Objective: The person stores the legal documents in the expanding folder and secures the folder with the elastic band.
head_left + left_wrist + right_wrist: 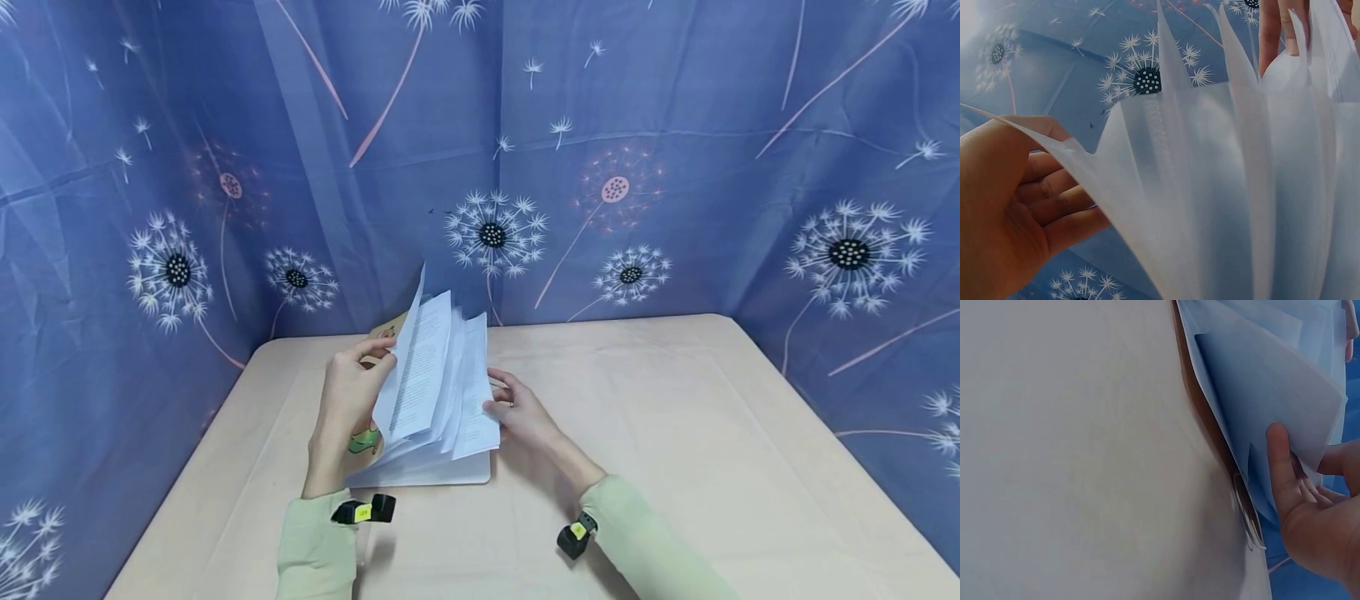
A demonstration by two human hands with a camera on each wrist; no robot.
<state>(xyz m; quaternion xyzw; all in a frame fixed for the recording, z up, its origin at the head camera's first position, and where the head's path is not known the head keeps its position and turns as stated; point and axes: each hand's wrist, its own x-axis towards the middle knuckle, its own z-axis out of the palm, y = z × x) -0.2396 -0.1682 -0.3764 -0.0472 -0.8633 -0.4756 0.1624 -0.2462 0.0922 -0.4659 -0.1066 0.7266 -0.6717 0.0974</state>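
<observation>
A folder with a tan, cartoon-printed cover (pixel 365 443) stands partly spread on the table, its printed sheets (pixel 423 367) fanned out. In the left wrist view the leaves look like translucent plastic sleeves (pixel 1216 181). On the left side, my left hand (pixel 352 390) pinches the edge of one leaf between thumb and forefinger; its other fingers curl loosely behind. My right hand (pixel 528 412) holds leaves at the right edge, thumb on one face and fingers on the other. A thin curved loop (pixel 1247 515) shows by the folder's brown edge in the right wrist view; its kind is unclear.
The folder stands on a pale, cloth-covered table (pixel 660 392), left of its middle. Blue curtains (pixel 570 100) with dandelion prints enclose the back and both sides. Black bands with yellow tags sit on both wrists, over light green sleeves (pixel 318 542).
</observation>
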